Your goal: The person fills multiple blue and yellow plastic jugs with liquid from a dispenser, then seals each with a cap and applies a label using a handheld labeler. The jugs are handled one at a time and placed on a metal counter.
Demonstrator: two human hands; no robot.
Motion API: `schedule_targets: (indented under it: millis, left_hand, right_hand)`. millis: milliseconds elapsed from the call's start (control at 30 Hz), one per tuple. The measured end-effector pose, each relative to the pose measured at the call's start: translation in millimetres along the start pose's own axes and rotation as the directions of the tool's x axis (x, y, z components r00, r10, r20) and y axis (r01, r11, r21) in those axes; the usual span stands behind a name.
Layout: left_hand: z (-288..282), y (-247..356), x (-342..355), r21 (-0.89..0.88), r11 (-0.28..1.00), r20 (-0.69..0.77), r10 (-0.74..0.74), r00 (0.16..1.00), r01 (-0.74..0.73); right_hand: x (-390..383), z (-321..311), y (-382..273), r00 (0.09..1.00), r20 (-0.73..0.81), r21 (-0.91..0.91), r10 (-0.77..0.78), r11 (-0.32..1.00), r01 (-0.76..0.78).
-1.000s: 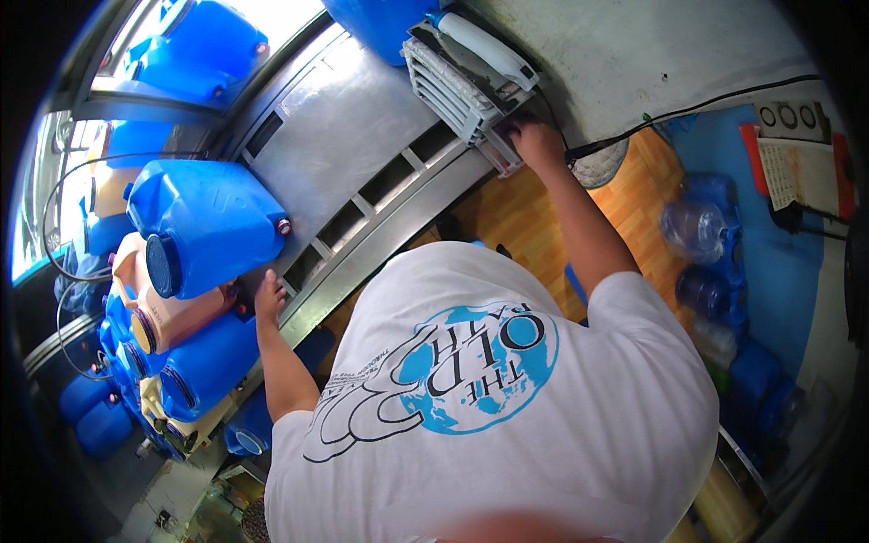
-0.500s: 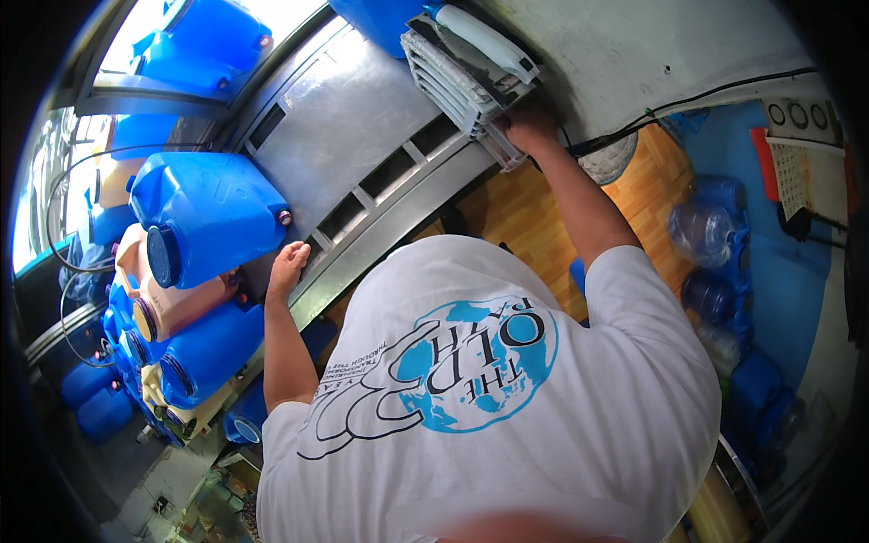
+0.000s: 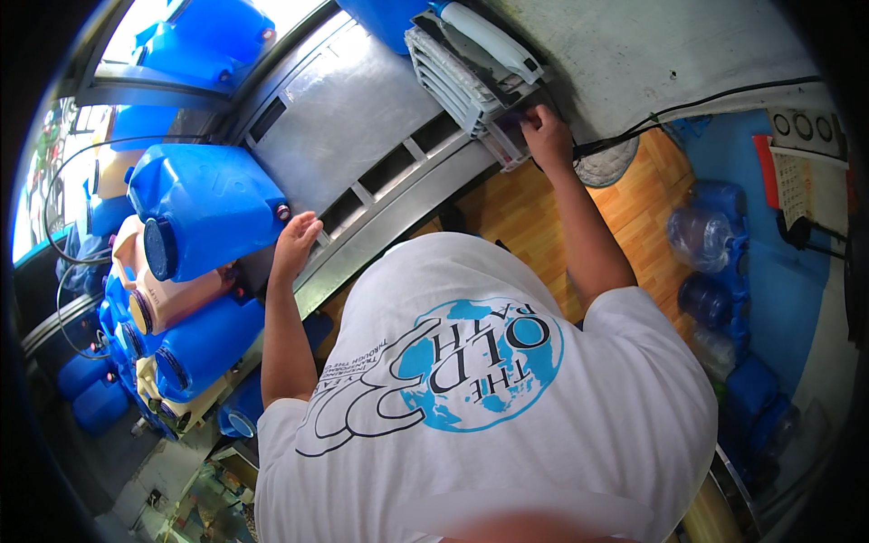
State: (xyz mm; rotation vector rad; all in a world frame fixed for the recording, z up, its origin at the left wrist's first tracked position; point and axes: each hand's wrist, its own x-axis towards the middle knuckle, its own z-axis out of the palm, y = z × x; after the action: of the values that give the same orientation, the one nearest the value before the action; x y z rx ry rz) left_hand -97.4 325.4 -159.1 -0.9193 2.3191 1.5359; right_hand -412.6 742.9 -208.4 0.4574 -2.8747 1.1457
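Note:
My left hand (image 3: 295, 244) is raised beside a large blue plastic jug (image 3: 206, 210), over the edge of a metal counter (image 3: 348, 113). Its fingers are loosely bent and a little apart, with nothing seen in them. At the counter's far right end, my right hand (image 3: 549, 141) is closed with the fingertips drawn together. It is beside a rack of stacked white trays (image 3: 455, 81) with a clear plastic piece (image 3: 503, 149) below. Whatever those fingers hold, if anything, is too small or hidden to make out. A white and blue cylinder (image 3: 484, 41) lies on top of the rack.
More blue and beige jugs (image 3: 176, 306) are piled at the left, near a window. Black cables (image 3: 697, 107) run along the wall at the right. Clear and blue water bottles (image 3: 704, 237) stand by the blue wall, beyond a wood-patterned floor (image 3: 647, 213).
My right hand has drawn out from behind the tray rack and now shows beside it. My left hand has risen slightly and its fingers have loosened.

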Motion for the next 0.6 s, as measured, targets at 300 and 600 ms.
schedule_targets:
  millis: [300,600]
  left_hand:
    - [80.0,162.5,26.8,-0.178,0.920,0.191,0.379,0.906,-0.348]
    - [112.3,239.9,34.1,-0.123,0.937,0.235,0.347,0.908,-0.327]
  right_hand:
    - [-29.6,-43.9,-89.4,0.914,0.399,0.792,0.079,0.472,-0.386]
    - [-30.3,-27.7,-154.6,0.810,0.554,0.808,-0.193,0.359,-0.467]
